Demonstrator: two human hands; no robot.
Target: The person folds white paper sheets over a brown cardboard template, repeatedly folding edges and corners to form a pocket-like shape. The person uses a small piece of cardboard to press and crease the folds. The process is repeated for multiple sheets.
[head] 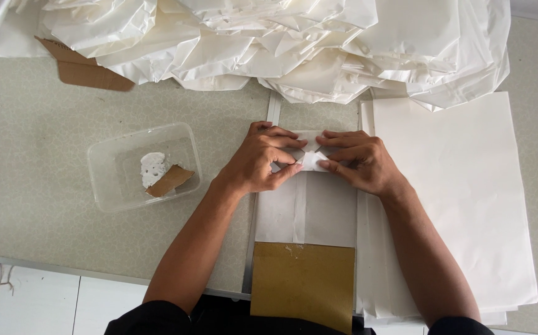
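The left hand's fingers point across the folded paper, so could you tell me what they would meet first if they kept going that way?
Almost at once, the right hand: the left hand points rightward over the white paper bag, and their fingertips nearly touch at the fold.

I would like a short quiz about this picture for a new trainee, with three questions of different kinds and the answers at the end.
1. True or false: the left hand and the right hand both press on the folded end of the white paper bag.
2. What lies in the clear plastic tub? A) scissors B) a white lump and a scrap of brown card C) nothing
3. Fill in: the stack of flat white sheets lies on the person's ____ side.

Key
1. True; the fingertips meet at the fold.
2. B
3. Right
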